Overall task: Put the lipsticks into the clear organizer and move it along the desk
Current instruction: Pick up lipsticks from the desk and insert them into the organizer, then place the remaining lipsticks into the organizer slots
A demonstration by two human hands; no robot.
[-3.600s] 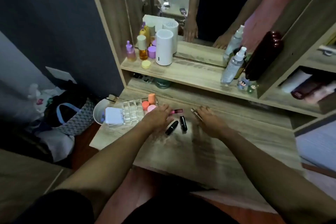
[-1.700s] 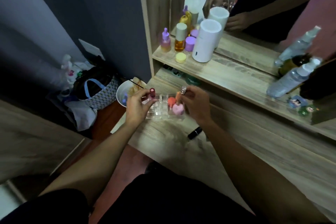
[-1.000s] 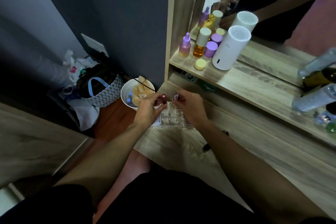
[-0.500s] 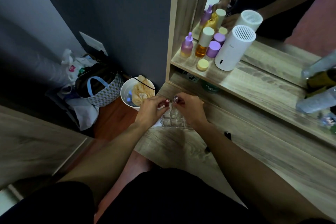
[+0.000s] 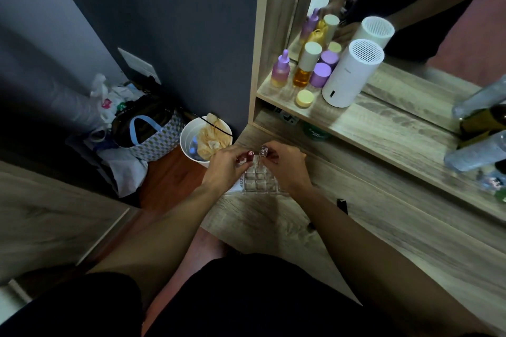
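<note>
The clear organizer (image 5: 257, 183) with its grid of cells sits at the left end of the wooden desk (image 5: 383, 230). My left hand (image 5: 226, 165) holds a dark red lipstick (image 5: 249, 153) upright over the organizer's far cells. My right hand (image 5: 284, 164) holds a silver-capped lipstick (image 5: 263, 151) upright right beside it. Both tubes stand low into the cells, fingers still around them. A black lipstick (image 5: 342, 204) lies on the desk to the right of my right forearm; another dark tip (image 5: 310, 226) shows at the forearm's edge.
A shelf above the desk carries a white cylinder (image 5: 349, 74), purple and amber bottles (image 5: 304, 68) and a yellow jar (image 5: 304, 98), with spray bottles (image 5: 476, 150) far right. A white bin (image 5: 204, 141) and a bag (image 5: 149, 134) stand on the floor left of the desk.
Both hands have lowered their lipsticks a little further into the organizer's far cells. The view has barely shifted.
</note>
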